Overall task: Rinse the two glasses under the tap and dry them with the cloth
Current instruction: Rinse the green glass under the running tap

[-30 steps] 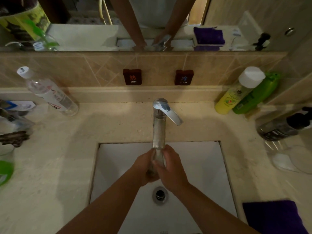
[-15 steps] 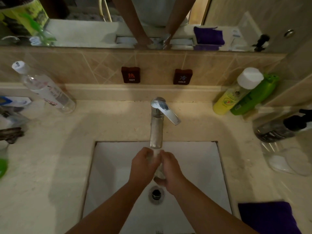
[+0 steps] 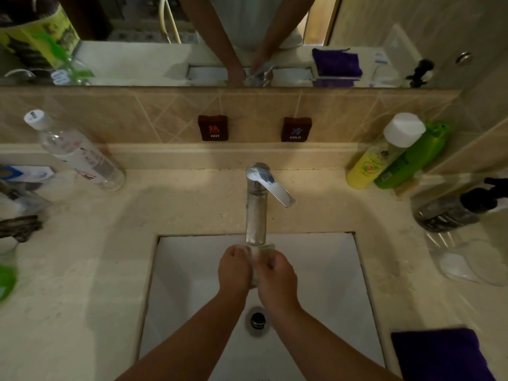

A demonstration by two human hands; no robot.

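A clear glass (image 3: 258,255) sits between both my hands directly under the spout of the chrome tap (image 3: 257,207), over the white sink (image 3: 330,284). My left hand (image 3: 233,269) wraps its left side and my right hand (image 3: 276,276) wraps its right side; only its rim and a strip of its wall show. A second clear glass (image 3: 467,259) lies on its side on the counter at the right. A purple cloth (image 3: 439,353) lies folded at the near right corner.
Yellow and green bottles (image 3: 384,155) lean at the back right, and a dark pump bottle (image 3: 453,210) lies beside the second glass. A clear bottle (image 3: 79,158) leans at the back left. The drain (image 3: 257,318) is below my hands. Clutter fills the left counter edge.
My hands have shifted around the glass under the spout, and its rim now shows above my fingers. The view has tilted slightly.
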